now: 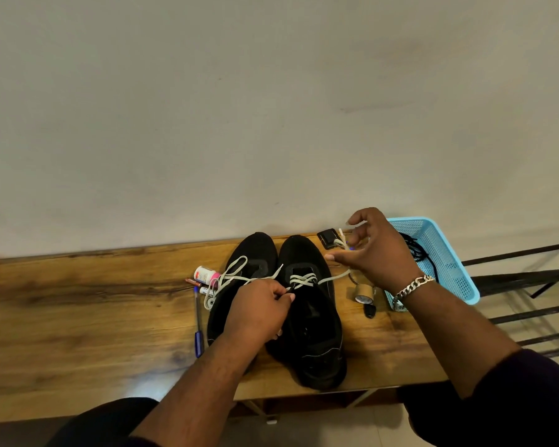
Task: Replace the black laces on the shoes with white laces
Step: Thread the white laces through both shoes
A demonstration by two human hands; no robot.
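Two hands on white lace [334, 277], L fingers [283, 296] pinch end at R shoe [307, 311], R fingers [336, 258] pinch other end.

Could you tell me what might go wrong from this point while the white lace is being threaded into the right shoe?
1. The right hand pulls one end of the white lace sideways while the left hand pinches the other; uneven pulling could leave the ends mismatched.
2. The loose lace trails over the markers and small bottle; a tug might drag them.
3. The tape roll sits under the right wrist and could be knocked.
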